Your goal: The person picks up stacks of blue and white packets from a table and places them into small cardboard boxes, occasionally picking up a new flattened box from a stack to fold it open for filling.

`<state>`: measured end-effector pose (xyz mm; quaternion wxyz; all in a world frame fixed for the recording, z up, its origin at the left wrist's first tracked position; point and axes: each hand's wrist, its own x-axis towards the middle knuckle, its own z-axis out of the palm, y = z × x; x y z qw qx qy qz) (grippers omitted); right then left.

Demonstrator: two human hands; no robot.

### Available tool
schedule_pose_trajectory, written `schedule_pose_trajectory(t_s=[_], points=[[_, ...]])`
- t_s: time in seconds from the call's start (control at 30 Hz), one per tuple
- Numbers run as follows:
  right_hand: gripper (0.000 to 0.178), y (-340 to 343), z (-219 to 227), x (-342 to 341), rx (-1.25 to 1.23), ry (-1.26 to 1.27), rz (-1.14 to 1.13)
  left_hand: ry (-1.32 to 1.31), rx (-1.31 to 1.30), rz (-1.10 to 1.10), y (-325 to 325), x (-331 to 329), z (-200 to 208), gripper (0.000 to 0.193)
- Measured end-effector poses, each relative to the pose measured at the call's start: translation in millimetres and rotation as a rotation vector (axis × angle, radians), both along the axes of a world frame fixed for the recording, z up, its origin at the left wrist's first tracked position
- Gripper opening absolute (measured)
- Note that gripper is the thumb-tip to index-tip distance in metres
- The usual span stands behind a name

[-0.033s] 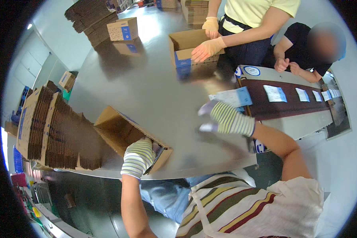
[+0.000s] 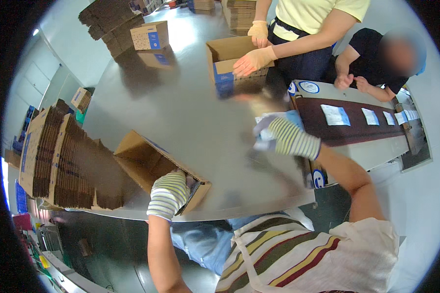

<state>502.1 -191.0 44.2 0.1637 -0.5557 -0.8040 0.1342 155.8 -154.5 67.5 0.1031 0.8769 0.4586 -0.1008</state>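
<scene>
My left hand (image 2: pixel 168 195), in a striped glove, reaches into the near end of an open cardboard box (image 2: pixel 142 156) lying tilted at the table's near left. Its fingers are curled, and what they hold is hidden; something greyish shows beside them inside the box. At the left end of the conveyor, my right hand (image 2: pixel 291 136), in a matching glove, has its fingers around a white and blue packet (image 2: pixel 294 117). Those fingertips are somewhat blurred. More white and blue packets (image 2: pixel 335 115) lie in a row on the dark conveyor belt (image 2: pixel 337 134).
Flat cardboard boxes (image 2: pixel 66 161) stand stacked at left. Across the metal table (image 2: pixel 181 112), a co-worker's gloved hands (image 2: pixel 253 61) rest at another open box (image 2: pixel 230 47). A closed box (image 2: pixel 149 35) stands far left. Another person (image 2: pixel 371 63) sits beyond the conveyor.
My right hand has moved slightly right and up, its spread fingers coming in around the packet. Packets on the belt have shifted a little left. My left hand remains in the box.
</scene>
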Motion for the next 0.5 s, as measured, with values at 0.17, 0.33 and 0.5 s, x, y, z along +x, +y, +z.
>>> schedule_pose_trajectory(t_s=[0.17, 0.33, 0.5], points=[[0.039, 33, 16, 133, -0.173, -0.032, -0.184, -0.180, 0.130, 0.017, -14, -7, 1, 0.037], [0.047, 72, 45, 122, -0.545, -0.403, -0.085, -0.109, 0.076, 0.057, -16, -10, -6, 0.042], [0.068, 101, -29, 119, -0.675, -0.348, 0.116, -0.130, 0.014, 0.059, -13, -1, 4, 0.042]])
